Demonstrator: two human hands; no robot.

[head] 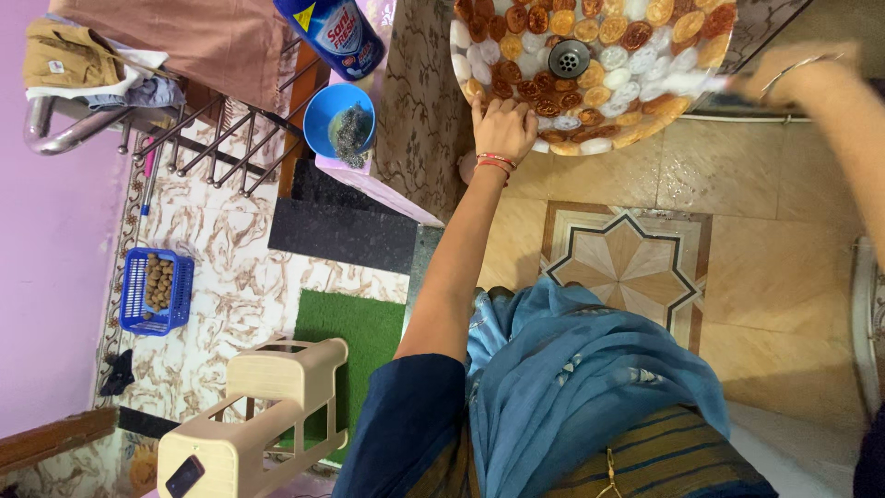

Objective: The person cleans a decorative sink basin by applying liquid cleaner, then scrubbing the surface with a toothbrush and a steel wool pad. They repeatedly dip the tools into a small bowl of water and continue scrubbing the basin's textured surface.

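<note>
two hands at a pebble-patterned sink

the sink [590, 97] sits under both hands; the left hand [502, 127] lies on its rim, fingers pressed together and flat. the right hand [784, 74] is blurred, so i cannot tell its fingers. the rim may be slippery, and the left hand could slide. past the left fingers, a blue bottle [330, 35] with a yellow-and-red label stands above a blue bowl [339, 120].
</note>
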